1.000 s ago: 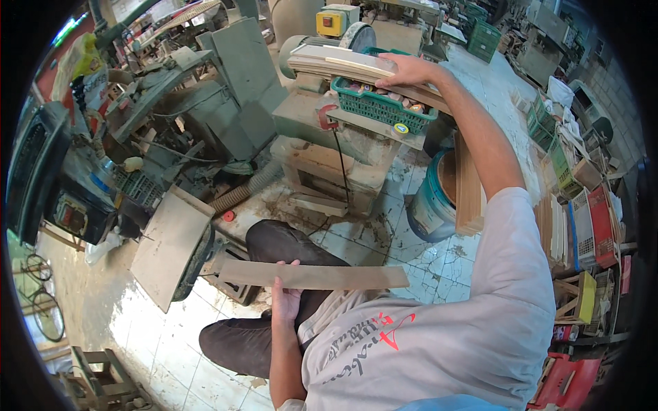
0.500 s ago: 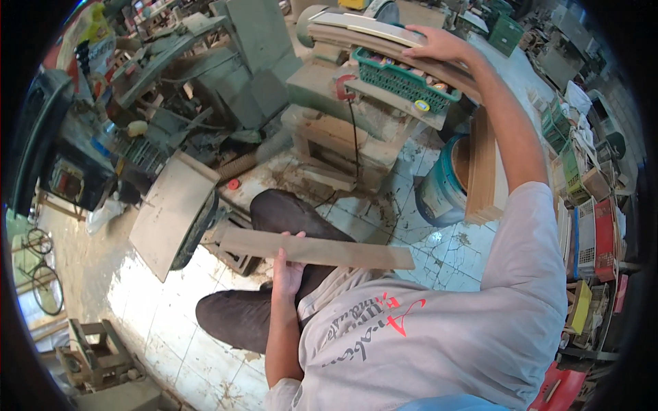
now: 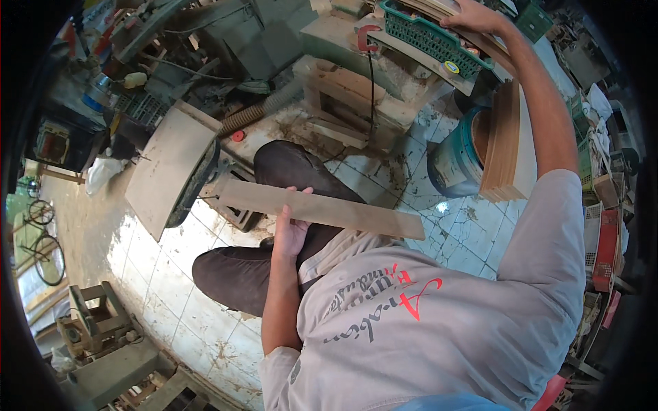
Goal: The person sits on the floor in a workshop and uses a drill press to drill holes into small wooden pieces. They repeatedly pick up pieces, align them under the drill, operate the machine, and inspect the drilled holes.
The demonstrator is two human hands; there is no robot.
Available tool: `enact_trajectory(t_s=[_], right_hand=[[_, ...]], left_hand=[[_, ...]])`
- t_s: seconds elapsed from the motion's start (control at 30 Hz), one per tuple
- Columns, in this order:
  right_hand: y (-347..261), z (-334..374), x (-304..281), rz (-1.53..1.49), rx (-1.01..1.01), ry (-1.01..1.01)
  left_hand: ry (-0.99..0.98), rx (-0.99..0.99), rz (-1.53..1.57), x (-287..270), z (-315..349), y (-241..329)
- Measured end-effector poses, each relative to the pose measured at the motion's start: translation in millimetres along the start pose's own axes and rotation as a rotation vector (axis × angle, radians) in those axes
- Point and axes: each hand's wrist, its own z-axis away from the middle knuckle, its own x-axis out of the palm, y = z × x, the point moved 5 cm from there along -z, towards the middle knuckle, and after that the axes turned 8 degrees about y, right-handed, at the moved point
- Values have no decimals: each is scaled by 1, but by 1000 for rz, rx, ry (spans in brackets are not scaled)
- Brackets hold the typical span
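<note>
Left hand point(image 3: 292, 229), curled, clasps a board point(image 3: 370, 218); right hand point(image 3: 474, 16) touches stacked strips point(image 3: 433, 7).

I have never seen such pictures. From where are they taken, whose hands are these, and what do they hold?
One wide camera, worn on the person's head, looks down and takes all the pictures; its lens bends straight edges. No robot is used: these are the person's own bare hands. The left hand holds a long, flat board. The right hand touches stacked strips at a green basket; whether it grips them is unclear. The basket sits on a ledge. On the tiled floor stands a bucket.
</note>
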Motion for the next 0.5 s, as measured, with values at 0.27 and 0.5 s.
enact_trajectory(t_s=[0.27, 0.5], right_hand=[[18, -9, -17, 196, -177, 247], [-62, 34, -42, 14, -509, 441]], left_hand=[[-3, 7, -33, 6, -2, 0], [36, -10, -23, 3, -2, 0]])
